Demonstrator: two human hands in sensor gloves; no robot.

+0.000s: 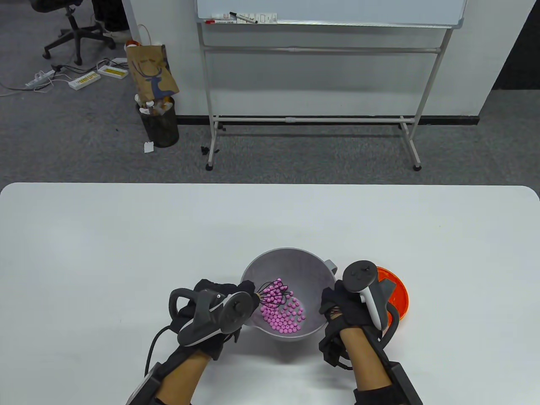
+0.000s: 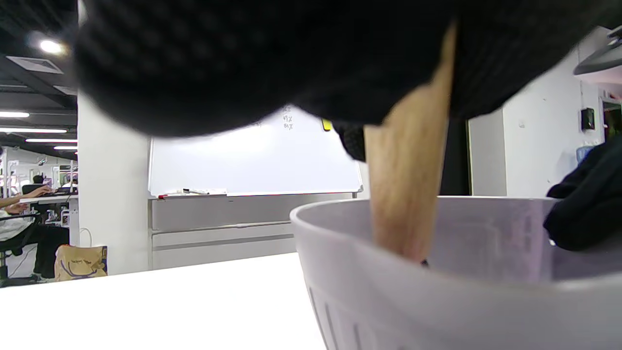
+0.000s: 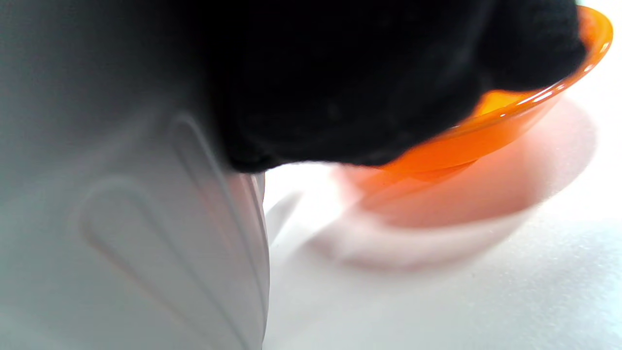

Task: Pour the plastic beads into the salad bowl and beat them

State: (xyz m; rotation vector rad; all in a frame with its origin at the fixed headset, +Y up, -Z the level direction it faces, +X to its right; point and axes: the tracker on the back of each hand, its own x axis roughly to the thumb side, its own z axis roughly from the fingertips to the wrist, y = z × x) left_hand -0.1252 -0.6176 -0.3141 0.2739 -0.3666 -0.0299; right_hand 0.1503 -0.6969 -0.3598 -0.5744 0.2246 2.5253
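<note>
Pink plastic beads lie heaped in the grey salad bowl, just beyond the left hand. That hand's fingers curl tight around a wooden-handled whisk whose wires dip among them. The right hand clasps the bowl's near rim; an orange dish sits just past it. Brisk beating could flick beads over the rim or tip the bowl.

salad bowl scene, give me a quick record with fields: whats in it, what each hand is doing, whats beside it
bowl: grey salad bowl on the white table
contents: pink plastic beads, all inside the bowl
tool: whisk with wooden handle, black wires in the beads
left hand: grips the whisk handle
right hand: holds the bowl's right rim
beside: orange dish, right of the bowl; contents hidden
</note>
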